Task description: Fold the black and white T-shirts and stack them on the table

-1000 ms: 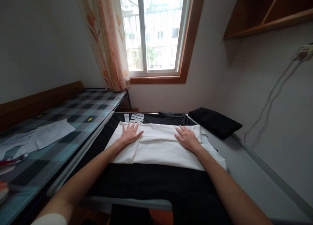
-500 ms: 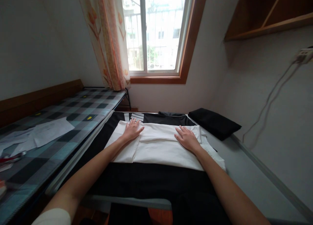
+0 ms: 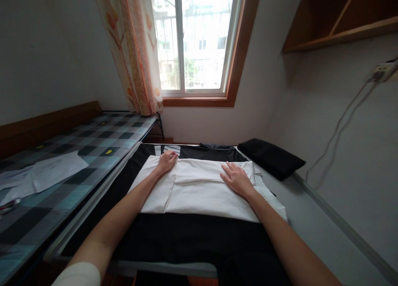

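Note:
A folded white garment lies across a black cloth with white stripes, and a fold line runs along its length. At its far left edge, my left hand has its fingers curled and drawn together on the fabric. My right hand rests flat on the right part of the garment, fingers stretched out. The black cloth is spread over a light table beneath it.
A folded black cloth lies at the back right. On the left stands a bed with a checked mattress, bearing papers. Ahead are a window and a curtain; a wooden shelf hangs at upper right.
My left hand has gone from lying flat with fingers spread to curled fingers at the garment's far edge. My right hand stays flat. The view has shifted slightly.

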Demonstrator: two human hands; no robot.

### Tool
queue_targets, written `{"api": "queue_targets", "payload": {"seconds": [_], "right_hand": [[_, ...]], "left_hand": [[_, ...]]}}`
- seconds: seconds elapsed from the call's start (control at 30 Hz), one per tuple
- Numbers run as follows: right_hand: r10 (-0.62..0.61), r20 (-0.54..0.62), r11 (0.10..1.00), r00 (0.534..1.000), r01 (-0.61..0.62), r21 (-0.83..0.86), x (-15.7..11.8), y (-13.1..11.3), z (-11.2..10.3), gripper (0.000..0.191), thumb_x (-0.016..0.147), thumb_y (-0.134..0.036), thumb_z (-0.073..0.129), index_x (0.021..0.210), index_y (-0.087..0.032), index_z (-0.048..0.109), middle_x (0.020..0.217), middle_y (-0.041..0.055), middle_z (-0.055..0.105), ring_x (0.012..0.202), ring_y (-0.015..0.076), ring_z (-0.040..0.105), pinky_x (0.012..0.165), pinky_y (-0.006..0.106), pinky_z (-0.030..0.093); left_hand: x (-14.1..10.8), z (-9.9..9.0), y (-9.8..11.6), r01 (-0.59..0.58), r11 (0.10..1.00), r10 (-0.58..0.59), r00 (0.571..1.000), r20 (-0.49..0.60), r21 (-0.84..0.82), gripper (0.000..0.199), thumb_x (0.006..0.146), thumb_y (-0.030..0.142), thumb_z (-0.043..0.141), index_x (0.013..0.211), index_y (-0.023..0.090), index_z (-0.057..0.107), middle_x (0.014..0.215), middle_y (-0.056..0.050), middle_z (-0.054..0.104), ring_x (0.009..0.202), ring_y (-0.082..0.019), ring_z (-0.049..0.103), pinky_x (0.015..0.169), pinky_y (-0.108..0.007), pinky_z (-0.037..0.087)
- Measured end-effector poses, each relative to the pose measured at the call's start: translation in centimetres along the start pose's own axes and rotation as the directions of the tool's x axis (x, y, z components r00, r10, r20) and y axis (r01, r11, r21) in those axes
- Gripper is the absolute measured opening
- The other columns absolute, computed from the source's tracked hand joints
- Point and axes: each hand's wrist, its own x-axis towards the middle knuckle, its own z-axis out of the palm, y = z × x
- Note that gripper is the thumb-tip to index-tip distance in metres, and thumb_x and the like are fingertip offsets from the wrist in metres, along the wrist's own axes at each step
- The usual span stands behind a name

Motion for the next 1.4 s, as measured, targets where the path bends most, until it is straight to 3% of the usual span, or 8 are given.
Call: {"api": "queue_targets", "payload": {"seconds": [0.13, 0.33, 0.5, 0.6, 0.77, 1.0, 1.2, 1.4], "right_hand": [[-0.006, -0.002, 1.000, 1.000, 0.006, -0.013, 0.0, 0.0, 0.1, 0.054, 0.094, -0.047, 0.034, 0.140, -0.020, 0.046, 0.150, 0.0124, 0.037, 0.138, 0.0284, 0.030, 0.110, 0.046, 0.025], [-0.004, 0.001, 1.000, 1.000, 0.004, -0.016, 0.0, -0.1, 0.1, 0.055, 0.094, -0.047, 0.033, 0.140, -0.021, 0.046, 0.150, 0.0121, 0.037, 0.138, 0.0286, 0.030, 0.109, 0.046, 0.025], [0.002, 0.005, 1.000, 1.000, -0.002, -0.014, 0.0, 0.0, 0.1, 0.054, 0.095, -0.047, 0.033, 0.140, -0.021, 0.046, 0.150, 0.0117, 0.037, 0.138, 0.0280, 0.030, 0.110, 0.045, 0.025], [-0.001, 0.003, 1.000, 1.000, 0.001, -0.012, 0.0, 0.1, 0.2, 0.053, 0.095, -0.047, 0.033, 0.140, -0.021, 0.046, 0.150, 0.0115, 0.037, 0.138, 0.0280, 0.030, 0.109, 0.045, 0.025], [-0.007, -0.006, 1.000, 1.000, 0.007, -0.006, 0.1, 0.1, 0.3, 0.054, 0.094, -0.047, 0.034, 0.140, -0.021, 0.047, 0.149, 0.0121, 0.038, 0.138, 0.0285, 0.031, 0.109, 0.046, 0.026], [-0.007, -0.011, 1.000, 1.000, 0.007, -0.003, 0.0, 0.2, 0.3, 0.054, 0.094, -0.046, 0.033, 0.139, -0.021, 0.047, 0.149, 0.0118, 0.038, 0.138, 0.0288, 0.031, 0.109, 0.046, 0.027], [-0.011, -0.009, 1.000, 1.000, 0.011, -0.004, 0.0, 0.1, 0.2, 0.054, 0.094, -0.046, 0.033, 0.139, -0.020, 0.047, 0.149, 0.0122, 0.038, 0.138, 0.0287, 0.031, 0.109, 0.046, 0.026], [-0.015, -0.011, 1.000, 1.000, 0.015, -0.006, 0.0, 0.1, 0.2, 0.053, 0.094, -0.045, 0.034, 0.139, -0.020, 0.048, 0.149, 0.0124, 0.038, 0.138, 0.0281, 0.031, 0.110, 0.045, 0.026]], "left_hand": [[0.1, 0.1, 0.3, -0.010, 1.000, 0.009, 0.999, 0.042, 0.010, 0.030, 0.092, 0.037, 0.043, 0.091, 0.019, 0.067, 0.097, -0.006, 0.066, 0.094, -0.021, 0.059, 0.084, -0.032, 0.045], [-1.2, -0.9, 2.6, -0.015, 0.963, 0.018, 1.000, -0.009, 0.269, 0.027, 0.093, 0.035, 0.044, 0.100, 0.020, 0.065, 0.109, -0.012, 0.059, 0.107, -0.028, 0.053, 0.093, -0.041, 0.039], [-2.4, -1.5, 3.4, -0.066, 0.944, 0.056, 0.998, 0.039, 0.324, 0.043, 0.096, 0.040, 0.031, 0.092, 0.018, 0.068, 0.099, -0.012, 0.065, 0.096, -0.026, 0.060, 0.092, -0.041, 0.037], [-3.4, -1.4, 3.3, -0.085, 0.950, 0.062, 0.994, 0.085, 0.301, 0.047, 0.095, 0.048, 0.031, 0.098, 0.018, 0.067, 0.108, -0.012, 0.065, 0.102, -0.026, 0.059, 0.098, -0.042, 0.035], [-5.1, -1.4, 3.1, -0.134, 0.958, 0.072, 0.969, 0.237, 0.255, 0.062, 0.091, 0.057, 0.036, 0.138, 0.016, 0.043, 0.147, -0.013, 0.041, 0.138, -0.028, 0.032, 0.113, -0.046, 0.020], [-5.4, -1.4, 3.4, -0.086, 0.968, 0.017, 0.960, 0.279, 0.235, 0.066, 0.093, 0.054, 0.029, 0.145, 0.014, 0.034, 0.153, -0.013, 0.028, 0.143, -0.028, 0.020, 0.115, -0.050, 0.014], [-4.0, -5.3, -1.0, -0.152, 0.987, 0.160, 0.924, 0.349, -0.048, 0.062, 0.093, 0.057, 0.025, 0.143, 0.022, 0.039, 0.147, -0.004, 0.043, 0.136, -0.021, 0.037, 0.111, -0.033, 0.030], [-3.8, -6.6, -5.5, -0.061, 0.978, 0.007, 0.965, 0.262, 0.199, 0.063, 0.093, 0.058, 0.022, 0.136, 0.021, 0.049, 0.147, -0.008, 0.042, 0.141, -0.027, 0.027, 0.113, -0.046, 0.024]]}}
